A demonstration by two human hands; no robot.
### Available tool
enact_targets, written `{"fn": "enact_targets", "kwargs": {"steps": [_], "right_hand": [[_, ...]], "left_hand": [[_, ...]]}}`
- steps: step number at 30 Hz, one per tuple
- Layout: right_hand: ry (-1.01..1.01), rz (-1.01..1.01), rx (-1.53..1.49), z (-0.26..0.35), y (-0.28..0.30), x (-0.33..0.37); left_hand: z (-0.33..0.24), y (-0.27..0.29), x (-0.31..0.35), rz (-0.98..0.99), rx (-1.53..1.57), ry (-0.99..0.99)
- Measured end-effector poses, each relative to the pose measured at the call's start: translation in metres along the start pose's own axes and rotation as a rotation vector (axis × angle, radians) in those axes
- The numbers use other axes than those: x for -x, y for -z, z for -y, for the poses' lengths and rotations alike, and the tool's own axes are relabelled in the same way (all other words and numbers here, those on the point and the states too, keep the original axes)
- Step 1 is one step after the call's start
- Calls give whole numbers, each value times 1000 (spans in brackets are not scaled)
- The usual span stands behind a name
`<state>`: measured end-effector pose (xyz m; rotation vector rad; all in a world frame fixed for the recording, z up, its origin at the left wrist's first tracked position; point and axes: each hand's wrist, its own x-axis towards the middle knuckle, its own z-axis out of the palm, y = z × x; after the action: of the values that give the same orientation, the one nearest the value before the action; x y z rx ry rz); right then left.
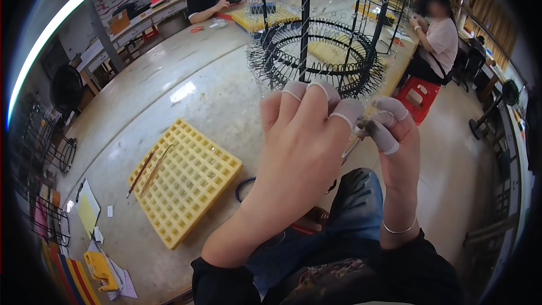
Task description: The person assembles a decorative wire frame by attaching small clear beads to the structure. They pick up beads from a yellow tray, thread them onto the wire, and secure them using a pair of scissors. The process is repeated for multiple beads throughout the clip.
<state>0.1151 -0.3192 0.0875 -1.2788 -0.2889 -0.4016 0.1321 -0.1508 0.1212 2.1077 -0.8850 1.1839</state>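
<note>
My left hand point(307, 133) and my right hand point(397, 135) meet in front of me, several fingertips covered with white finger cots. Both are closed, thumbs and fingers pinched around something tiny between them that I cannot make out. Just beyond them stands a black wire rack point(304, 39) with rings of small hooks, and thin silver chains point(252, 65) hang from it. On the table to the left of my left hand lies a yellow grid tray point(189, 192). A pair of tweezers point(156, 170) and a slim dark red tool point(140, 174) rest on the tray.
The pale table point(130, 130) stretches left and away. A clipboard point(88, 206) and a yellow tool point(100, 271) lie at its near left. Two people sit farther off, one on a red stool point(419, 99). Red-handled scissors point(197, 29) lie at the far side.
</note>
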Motion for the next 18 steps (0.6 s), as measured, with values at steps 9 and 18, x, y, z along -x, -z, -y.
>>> {"fn": "enact_targets", "kwargs": {"steps": [9, 18], "right_hand": [[9, 58, -45, -6, 2, -3], [-17, 34, 3, -4, 0, -4]], "left_hand": [[3, 1, -5, 28, -49, 3], [1, -3, -4, -5, -107, -123]]}}
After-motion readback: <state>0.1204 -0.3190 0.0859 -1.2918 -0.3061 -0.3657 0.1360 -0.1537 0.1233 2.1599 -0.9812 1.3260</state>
